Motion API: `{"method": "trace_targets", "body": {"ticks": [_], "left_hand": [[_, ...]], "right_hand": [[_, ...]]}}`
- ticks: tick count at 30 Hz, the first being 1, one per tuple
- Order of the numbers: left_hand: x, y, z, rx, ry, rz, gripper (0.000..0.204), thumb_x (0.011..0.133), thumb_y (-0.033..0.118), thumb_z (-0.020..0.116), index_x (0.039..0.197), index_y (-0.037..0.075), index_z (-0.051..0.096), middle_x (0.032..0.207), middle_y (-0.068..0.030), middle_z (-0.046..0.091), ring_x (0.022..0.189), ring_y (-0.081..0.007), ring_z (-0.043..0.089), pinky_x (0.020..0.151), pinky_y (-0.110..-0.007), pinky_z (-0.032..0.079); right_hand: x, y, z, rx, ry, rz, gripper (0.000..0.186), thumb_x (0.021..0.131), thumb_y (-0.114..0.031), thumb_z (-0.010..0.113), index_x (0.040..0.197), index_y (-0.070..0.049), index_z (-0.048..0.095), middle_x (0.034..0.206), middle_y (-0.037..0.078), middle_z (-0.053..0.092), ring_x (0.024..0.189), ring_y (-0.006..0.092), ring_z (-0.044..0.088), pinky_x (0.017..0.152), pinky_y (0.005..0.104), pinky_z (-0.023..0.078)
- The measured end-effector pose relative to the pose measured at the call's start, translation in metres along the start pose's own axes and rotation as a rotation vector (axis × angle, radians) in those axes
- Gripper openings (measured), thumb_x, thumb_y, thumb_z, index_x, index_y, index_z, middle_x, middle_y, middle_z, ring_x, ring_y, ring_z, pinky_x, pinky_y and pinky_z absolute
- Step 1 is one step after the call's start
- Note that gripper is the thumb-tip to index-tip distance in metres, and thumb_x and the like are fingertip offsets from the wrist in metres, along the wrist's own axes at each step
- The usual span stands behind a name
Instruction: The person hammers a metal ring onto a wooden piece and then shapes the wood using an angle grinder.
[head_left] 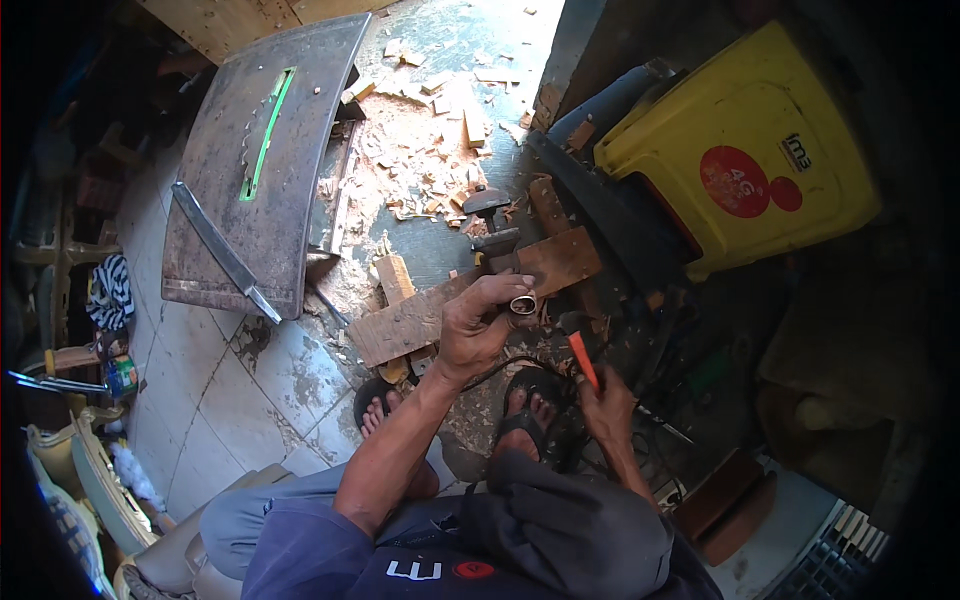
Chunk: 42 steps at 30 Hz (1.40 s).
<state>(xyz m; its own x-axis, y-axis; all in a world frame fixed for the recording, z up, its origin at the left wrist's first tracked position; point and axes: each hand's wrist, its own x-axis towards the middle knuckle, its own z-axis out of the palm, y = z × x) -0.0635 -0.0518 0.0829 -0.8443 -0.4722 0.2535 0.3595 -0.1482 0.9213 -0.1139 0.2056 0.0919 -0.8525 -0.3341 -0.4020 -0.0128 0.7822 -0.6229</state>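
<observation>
Near the middle, my left hand (476,325) is closed, its thumb and fingers pinching a small round metal ring (523,304) with a bright rim. The hand is over a long wooden board (400,327) that lies slantwise in front of my feet. To the right, my right hand (607,405) is wrapped round the orange handle of a hammer (582,358). The hammer's dark head points up toward the ring and is apart from it. Shadow hides part of what lies beneath the hammer.
A dark metal-topped table (235,130) at the left bears a long curved blade (222,243). Wood chips (440,150) litter the floor ahead. A yellow plastic chair (740,150) lies tilted at the right. A dark clamp-like tool (488,205) stands beyond the board. My sandalled feet are close by.
</observation>
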Motion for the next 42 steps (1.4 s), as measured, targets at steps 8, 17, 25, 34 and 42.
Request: {"method": "trace_targets", "body": {"ticks": [8,17,25,34,42], "left_hand": [[0.003,0.008,0.000,0.051,-0.018,-0.083,0.035,0.090,-0.020,0.058,0.118,0.000,0.068,0.128,-0.0154,0.067,0.105,-0.0192,0.070,0.090,-0.031,0.058],[0.008,0.008,-0.001,0.192,0.007,-0.021,0.035,0.084,-0.017,0.062,0.114,-0.001,0.072,0.120,-0.0165,0.073,0.113,-0.0230,0.071,0.094,-0.033,0.058],[0.006,0.005,-0.008,0.216,-0.048,-0.022,0.038,0.086,-0.020,0.057,0.116,-0.001,0.069,0.127,-0.0165,0.070,0.116,-0.0218,0.069,0.096,-0.033,0.057],[0.005,0.005,-0.007,0.218,-0.048,-0.036,0.038,0.086,-0.021,0.056,0.116,0.000,0.068,0.128,-0.0166,0.070,0.114,-0.0194,0.069,0.092,-0.032,0.059],[0.005,0.010,-0.007,0.254,-0.060,-0.129,0.037,0.088,-0.019,0.057,0.117,0.000,0.068,0.125,-0.0165,0.072,0.116,-0.0217,0.068,0.100,-0.035,0.055]], "right_hand": [[-0.015,-0.084,-0.062,0.181,0.154,-0.541,0.040,0.089,-0.002,0.074,0.126,0.003,0.059,0.098,0.020,0.073,0.072,0.0255,0.072,0.065,0.0336,0.055],[-0.012,-0.105,-0.074,-0.270,0.118,-0.812,0.047,0.081,0.002,0.078,0.127,0.000,0.066,0.085,0.013,0.066,0.065,0.0256,0.068,0.054,0.0354,0.053],[-0.009,-0.107,-0.075,-0.237,0.088,-0.775,0.053,0.082,0.003,0.077,0.134,0.001,0.063,0.088,0.015,0.068,0.067,0.0288,0.069,0.058,0.0376,0.055],[-0.005,-0.103,-0.070,-0.172,0.142,-0.805,0.054,0.083,-0.001,0.078,0.135,-0.002,0.063,0.079,0.012,0.062,0.061,0.0276,0.065,0.053,0.0398,0.051],[-0.004,-0.111,-0.069,-0.264,0.135,-0.813,0.056,0.082,-0.003,0.079,0.135,-0.003,0.065,0.077,0.009,0.060,0.058,0.0229,0.063,0.049,0.0363,0.048]]}}
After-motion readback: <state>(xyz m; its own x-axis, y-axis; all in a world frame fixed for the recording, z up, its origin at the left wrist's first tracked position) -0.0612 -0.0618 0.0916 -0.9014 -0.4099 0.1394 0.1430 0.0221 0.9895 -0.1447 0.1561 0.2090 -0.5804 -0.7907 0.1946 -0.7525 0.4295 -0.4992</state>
